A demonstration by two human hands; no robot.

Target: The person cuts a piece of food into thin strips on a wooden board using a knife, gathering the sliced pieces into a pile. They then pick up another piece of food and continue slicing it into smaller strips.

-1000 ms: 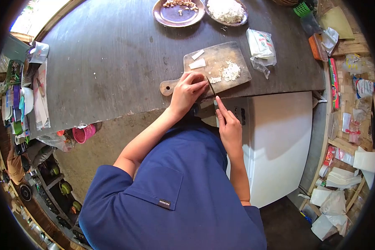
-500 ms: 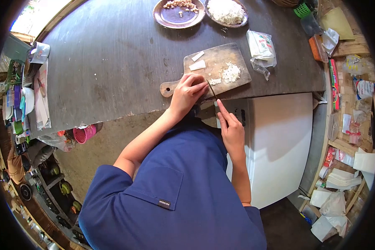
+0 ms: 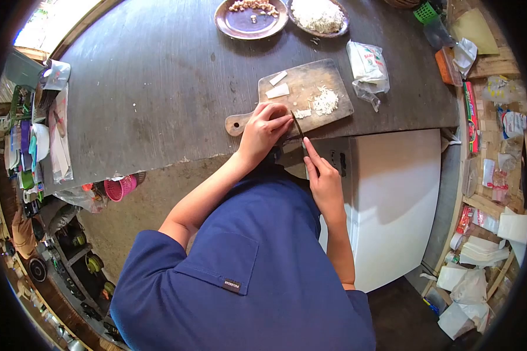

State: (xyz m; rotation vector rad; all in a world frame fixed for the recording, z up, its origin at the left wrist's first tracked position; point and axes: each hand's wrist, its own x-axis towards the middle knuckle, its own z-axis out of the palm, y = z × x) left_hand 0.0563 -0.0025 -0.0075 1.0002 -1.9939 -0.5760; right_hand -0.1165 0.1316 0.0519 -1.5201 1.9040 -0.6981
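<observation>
A wooden cutting board with a handle lies near the table's front edge. My right hand grips a knife, its narrow dark blade angled over the board's front edge beside my left fingertips. On the board's near side, my left hand is closed, fingers bunched; whatever they pinch is hidden beneath them. Just right of the blade lie a few small white cut bits, and past them a heap of finely chopped white pieces. Two flat white slabs rest at the board's upper left.
At the table's far side stand a brown plate with tan chunks and another plate heaped with white shreds. A white plastic packet lies right of the board. Below the table edge at right is a white appliance.
Hardly anything differs. The knife and my right hand have shifted very slightly, while my left hand stays in place on the board.
</observation>
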